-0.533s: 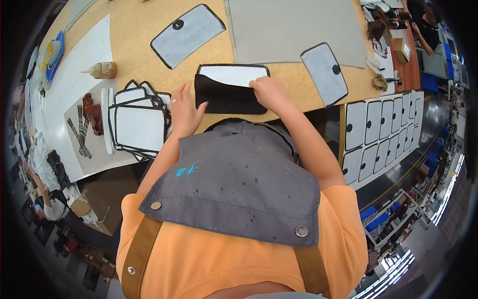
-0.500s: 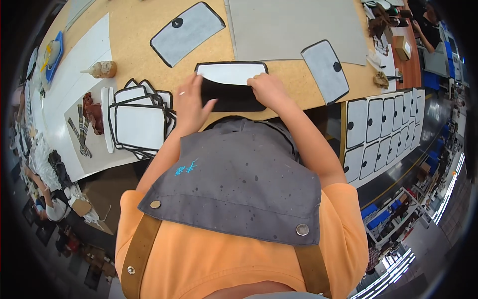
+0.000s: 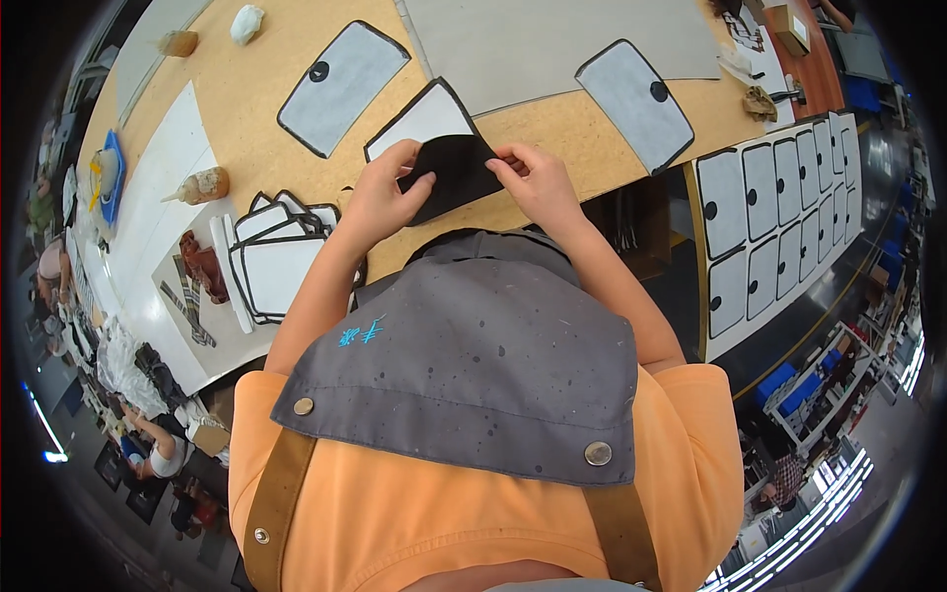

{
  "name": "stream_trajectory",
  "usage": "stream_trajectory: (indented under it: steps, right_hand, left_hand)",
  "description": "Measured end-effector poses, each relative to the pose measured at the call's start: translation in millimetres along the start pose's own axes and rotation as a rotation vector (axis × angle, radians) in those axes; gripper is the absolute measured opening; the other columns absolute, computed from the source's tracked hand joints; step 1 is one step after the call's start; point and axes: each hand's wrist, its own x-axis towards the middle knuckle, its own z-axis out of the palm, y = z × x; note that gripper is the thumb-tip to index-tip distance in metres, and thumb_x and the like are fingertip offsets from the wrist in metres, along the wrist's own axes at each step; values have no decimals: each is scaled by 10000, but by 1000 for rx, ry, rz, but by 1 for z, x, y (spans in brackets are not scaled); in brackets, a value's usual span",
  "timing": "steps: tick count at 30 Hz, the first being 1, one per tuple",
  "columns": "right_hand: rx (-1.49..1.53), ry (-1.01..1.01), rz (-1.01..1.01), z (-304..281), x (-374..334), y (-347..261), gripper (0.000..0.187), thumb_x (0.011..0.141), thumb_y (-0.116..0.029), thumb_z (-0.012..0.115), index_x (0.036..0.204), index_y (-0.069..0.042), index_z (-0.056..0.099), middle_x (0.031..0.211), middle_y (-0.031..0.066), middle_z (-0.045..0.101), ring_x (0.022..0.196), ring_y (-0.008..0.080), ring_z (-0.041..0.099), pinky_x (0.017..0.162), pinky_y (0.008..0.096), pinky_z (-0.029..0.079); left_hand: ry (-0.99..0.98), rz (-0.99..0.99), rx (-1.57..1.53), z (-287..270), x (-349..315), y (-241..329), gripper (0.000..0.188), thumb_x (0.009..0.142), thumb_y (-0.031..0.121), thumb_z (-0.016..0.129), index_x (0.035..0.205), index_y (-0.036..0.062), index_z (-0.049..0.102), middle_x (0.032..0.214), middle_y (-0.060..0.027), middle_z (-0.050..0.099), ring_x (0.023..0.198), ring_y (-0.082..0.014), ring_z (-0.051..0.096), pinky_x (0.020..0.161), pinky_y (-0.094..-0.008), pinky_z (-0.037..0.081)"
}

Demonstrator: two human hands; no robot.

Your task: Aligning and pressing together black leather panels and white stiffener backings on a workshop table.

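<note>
In front of me on the table, a white panel with a black edge [image 3: 419,118] lies tilted, and a black piece of sheet [image 3: 454,176] rises curved over its near part. My left hand [image 3: 390,192] is closed on the left side of the black piece, thumb on top. At its right edge, my right hand [image 3: 533,183] pinches it between thumb and fingers. Whether the black piece is joined to the panel is hidden. To the left lies a stack of white black-edged panels [image 3: 281,271]. Beyond my hands lie two grey panels with black round spots, one at left [image 3: 340,94] and one at right [image 3: 631,118].
A wooden table [image 3: 552,128] carries a large grey sheet [image 3: 562,44] at the back. Two squeeze bottles, one near [image 3: 204,185] and one farther off [image 3: 179,42], stand at left. A rack board [image 3: 735,163] with rows of spotted panels stands at right. People work nearby.
The panel has turned and its black part has been lifted and curved upward. My left hand has closed on its left side; my right hand still holds the right edge. The view has shifted.
</note>
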Motion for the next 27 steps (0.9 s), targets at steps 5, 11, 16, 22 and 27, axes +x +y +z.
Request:
stream_trajectory:
  steps: [5,11,16,22,27]
  right_hand:
    - [-265,77,-369,1,-5,-27,107,798,-97,629,857,-12,603,748,79,581,639,216,567,570,299,455]
    - [-395,205,-581,7,-20,-47,97,750,-82,620,804,-41,550,744,73,540,708,222,567,547,303,462]
    - [-434,235,-694,9,-26,-45,126,728,-81,634,807,-50,541,722,55,517,701,198,561,537,286,459]
    - [-393,229,-680,6,-28,-45,127,733,-50,656,836,-47,582,718,66,558,618,222,559,515,310,452]
    - [-211,226,-453,7,-30,-34,91,788,-87,622,812,-16,571,671,78,544,596,191,553,518,290,437]
  left_hand:
    - [-21,-24,17,-14,-5,29,168,766,44,616,926,-1,599,870,-92,614,789,-201,579,726,-290,451]
    - [-2,195,-177,-7,-31,21,177,744,-80,565,902,-9,602,1003,-115,613,974,-212,575,821,-295,467]
    - [61,201,-260,3,-43,22,180,738,-93,546,889,-5,589,1028,-128,616,1029,-229,555,840,-311,460]
    - [84,267,-124,6,-42,27,152,746,-76,543,852,21,589,1020,-85,645,1061,-267,550,908,-360,404]
    - [86,436,210,12,-30,34,214,755,-28,571,955,48,573,981,-59,656,1037,-248,563,944,-385,359]
